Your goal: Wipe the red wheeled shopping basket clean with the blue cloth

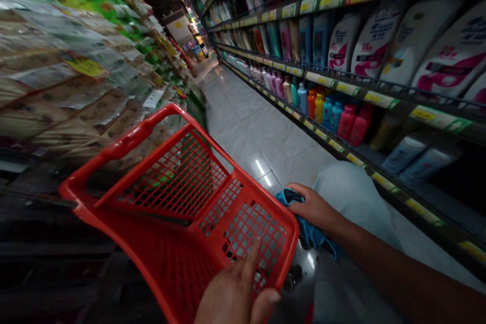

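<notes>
Left hand's fingers (pixel 252 263) are hooked over the front of a red plastic shopping basket (pixel 170 273), tips on the mesh, thumb (pixel 268 304) down on the near side, so that looks like a grip on the basket. Right hand (pixel 311 207) is closed around a bunched blue cloth (pixel 309 230), which sits just past the basket's corner, touching it or close to it, can't quite tell. The basket's long handle (pixel 125 142) angles off left. Pale grey fabric (pixel 353 202) lies right beside the right hand, maybe a trouser leg. Some small dark thing (pixel 292 278) sits under the corner, too dark to make out. On the right, shelves (pixel 383 96) of shampoo bottles (pixel 374 40) with yellow price strips run along a shiny tiled floor (pixel 258 131). Stacked packaged goods (pixel 76 76) wall off the left side, right next to the basket.
</notes>
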`<state>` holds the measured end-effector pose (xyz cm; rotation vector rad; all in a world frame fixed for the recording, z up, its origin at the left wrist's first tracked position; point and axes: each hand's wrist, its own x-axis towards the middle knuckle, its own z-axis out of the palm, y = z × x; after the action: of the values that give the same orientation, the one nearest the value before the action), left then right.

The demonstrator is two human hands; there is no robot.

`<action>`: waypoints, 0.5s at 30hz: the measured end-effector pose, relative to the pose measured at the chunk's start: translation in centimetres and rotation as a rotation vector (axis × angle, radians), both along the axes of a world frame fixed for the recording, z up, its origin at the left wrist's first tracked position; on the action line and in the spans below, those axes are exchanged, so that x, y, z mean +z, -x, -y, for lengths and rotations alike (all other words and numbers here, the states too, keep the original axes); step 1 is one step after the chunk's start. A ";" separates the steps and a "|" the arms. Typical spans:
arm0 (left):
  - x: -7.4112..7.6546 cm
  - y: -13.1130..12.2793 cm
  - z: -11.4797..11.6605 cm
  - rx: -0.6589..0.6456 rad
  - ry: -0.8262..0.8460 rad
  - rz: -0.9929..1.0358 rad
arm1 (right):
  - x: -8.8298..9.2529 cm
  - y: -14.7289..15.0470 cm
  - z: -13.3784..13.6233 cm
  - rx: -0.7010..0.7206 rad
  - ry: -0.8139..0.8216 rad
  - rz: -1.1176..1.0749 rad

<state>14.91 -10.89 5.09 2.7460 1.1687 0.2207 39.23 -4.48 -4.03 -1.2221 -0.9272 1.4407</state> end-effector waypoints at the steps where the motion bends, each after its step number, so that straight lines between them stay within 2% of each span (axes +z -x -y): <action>1: 0.0 -0.6 -0.2 0.018 0.054 0.038 | 0.1 0.3 0.5 0.003 -0.011 0.015; 7: 0.0 -3.4 -2.1 0.126 0.368 0.132 | 1.1 3.4 3.0 -0.131 -0.036 -0.002; 11: -0.9 -3.4 -2.6 0.311 0.437 0.263 | 2.4 5.8 0.9 -0.178 -0.133 -0.111; 13: -1.6 -3.2 -2.6 0.409 0.422 0.305 | 1.7 7.1 -0.9 -0.206 -0.182 -0.142; 15: -2.1 -3.1 -2.8 0.490 0.440 0.324 | -0.3 8.5 -2.2 -0.254 -0.144 -0.137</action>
<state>17.96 -8.10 3.00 1.9363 1.5491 0.3899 30.74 -2.27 -4.36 -1.0781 -0.7400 1.2187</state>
